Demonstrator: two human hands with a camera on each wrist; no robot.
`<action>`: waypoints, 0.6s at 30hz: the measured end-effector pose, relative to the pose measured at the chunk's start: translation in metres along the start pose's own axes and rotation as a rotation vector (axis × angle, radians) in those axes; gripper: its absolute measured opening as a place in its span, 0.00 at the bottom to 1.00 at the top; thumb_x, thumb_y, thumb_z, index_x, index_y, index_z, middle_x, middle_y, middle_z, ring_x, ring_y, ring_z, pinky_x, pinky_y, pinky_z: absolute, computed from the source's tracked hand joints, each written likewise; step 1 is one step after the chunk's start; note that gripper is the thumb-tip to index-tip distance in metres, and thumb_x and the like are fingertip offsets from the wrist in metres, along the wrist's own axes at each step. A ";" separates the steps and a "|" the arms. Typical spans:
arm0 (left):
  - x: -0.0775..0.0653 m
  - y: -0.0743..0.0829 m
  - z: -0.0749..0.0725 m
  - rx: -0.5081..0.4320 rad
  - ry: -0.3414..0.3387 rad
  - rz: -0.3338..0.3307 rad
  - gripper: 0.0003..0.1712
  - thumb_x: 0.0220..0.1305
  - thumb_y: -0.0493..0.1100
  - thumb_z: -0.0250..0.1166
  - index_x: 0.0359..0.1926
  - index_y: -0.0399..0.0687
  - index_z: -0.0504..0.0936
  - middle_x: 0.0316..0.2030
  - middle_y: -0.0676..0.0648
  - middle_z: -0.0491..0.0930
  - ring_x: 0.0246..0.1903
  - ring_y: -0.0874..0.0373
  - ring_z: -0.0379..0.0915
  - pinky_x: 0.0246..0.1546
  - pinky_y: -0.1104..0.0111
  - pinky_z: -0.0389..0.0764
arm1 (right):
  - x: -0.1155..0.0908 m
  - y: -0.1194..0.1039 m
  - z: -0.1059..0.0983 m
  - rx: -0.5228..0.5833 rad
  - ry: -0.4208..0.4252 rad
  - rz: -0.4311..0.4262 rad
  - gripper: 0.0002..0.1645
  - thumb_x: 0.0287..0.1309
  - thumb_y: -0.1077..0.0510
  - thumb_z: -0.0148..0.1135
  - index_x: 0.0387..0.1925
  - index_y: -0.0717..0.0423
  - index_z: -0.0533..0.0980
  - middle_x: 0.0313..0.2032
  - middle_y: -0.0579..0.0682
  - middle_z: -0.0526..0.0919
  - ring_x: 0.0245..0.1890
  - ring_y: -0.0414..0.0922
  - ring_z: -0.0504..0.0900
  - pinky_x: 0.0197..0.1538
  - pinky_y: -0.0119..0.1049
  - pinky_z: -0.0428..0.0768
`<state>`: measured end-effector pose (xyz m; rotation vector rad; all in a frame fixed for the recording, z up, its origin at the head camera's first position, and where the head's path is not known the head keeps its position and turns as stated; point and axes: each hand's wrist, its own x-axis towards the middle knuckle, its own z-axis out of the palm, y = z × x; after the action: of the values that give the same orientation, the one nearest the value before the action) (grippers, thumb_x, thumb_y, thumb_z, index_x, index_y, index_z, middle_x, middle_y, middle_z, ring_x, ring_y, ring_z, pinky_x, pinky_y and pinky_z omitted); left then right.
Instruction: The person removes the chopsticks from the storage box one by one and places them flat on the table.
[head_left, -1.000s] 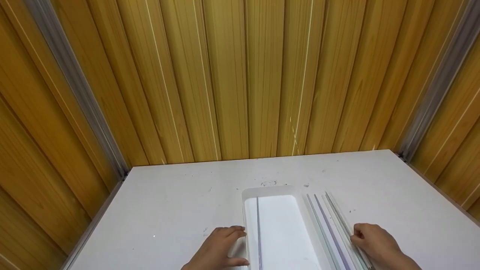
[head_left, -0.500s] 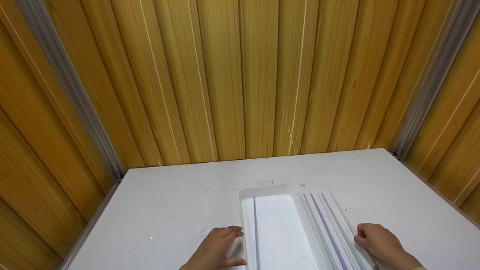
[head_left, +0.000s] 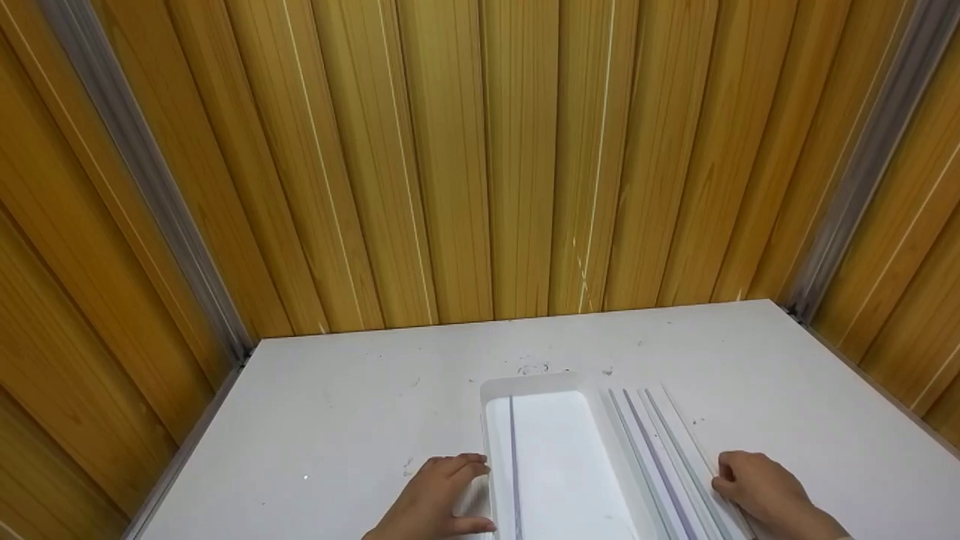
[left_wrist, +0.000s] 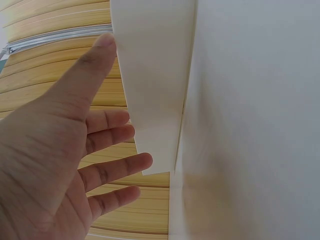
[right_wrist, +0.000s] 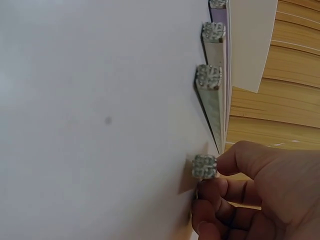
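Note:
My right hand [head_left: 765, 484] pinches a slim chopstick [head_left: 685, 424] between thumb and fingers. In the right wrist view its square, glittery end [right_wrist: 204, 166] juts past the fingertips, just over the white tabletop. Several more chopsticks, one of them purple [head_left: 654, 450], lie side by side between this hand and a long white tray [head_left: 532, 385]. My left hand [head_left: 435, 491] is at the tray's left side, thumb and fingers spread apart; the left wrist view shows the fingertips at the tray wall [left_wrist: 152, 85]. A single chopstick [head_left: 514, 457] lies inside the tray, along its left.
The white table [head_left: 360, 420] carries small dark marks beyond the tray. Wood-patterned panels [head_left: 450, 165] stand at its back and sides, with grey metal posts [head_left: 855, 165] at the corners.
My right hand has drawn one chopstick to the right, and a gap now parts it from the others. The left hand stays at the tray.

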<state>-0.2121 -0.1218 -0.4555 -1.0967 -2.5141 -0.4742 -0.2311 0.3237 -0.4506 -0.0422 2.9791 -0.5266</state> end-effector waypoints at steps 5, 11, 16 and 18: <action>0.000 0.001 -0.001 -0.009 -0.002 -0.014 0.32 0.54 0.64 0.67 0.51 0.46 0.78 0.53 0.49 0.80 0.51 0.57 0.77 0.51 0.63 0.79 | 0.000 0.002 0.001 0.020 -0.010 0.020 0.11 0.55 0.57 0.60 0.21 0.54 0.70 0.18 0.46 0.69 0.21 0.42 0.69 0.25 0.33 0.66; -0.001 0.003 -0.002 0.007 0.013 -0.003 0.33 0.54 0.65 0.66 0.51 0.46 0.78 0.54 0.49 0.80 0.51 0.57 0.77 0.50 0.63 0.79 | -0.002 0.002 -0.001 0.023 -0.008 0.006 0.12 0.56 0.57 0.60 0.21 0.54 0.69 0.18 0.45 0.69 0.21 0.42 0.68 0.25 0.33 0.65; -0.003 0.003 -0.001 0.028 0.028 0.008 0.33 0.55 0.65 0.65 0.51 0.46 0.78 0.54 0.49 0.80 0.51 0.57 0.77 0.51 0.63 0.79 | -0.004 0.002 -0.005 0.021 -0.014 0.003 0.12 0.58 0.55 0.60 0.22 0.54 0.71 0.18 0.45 0.71 0.21 0.42 0.69 0.25 0.33 0.67; -0.003 0.003 0.000 0.028 0.021 -0.005 0.33 0.55 0.65 0.65 0.52 0.46 0.78 0.55 0.49 0.79 0.51 0.57 0.77 0.51 0.63 0.79 | -0.004 0.002 -0.006 0.015 -0.017 0.009 0.11 0.58 0.55 0.60 0.23 0.54 0.72 0.18 0.45 0.72 0.21 0.42 0.69 0.25 0.33 0.67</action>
<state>-0.2083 -0.1216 -0.4558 -1.0704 -2.4982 -0.4479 -0.2283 0.3275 -0.4447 -0.0322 2.9571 -0.5448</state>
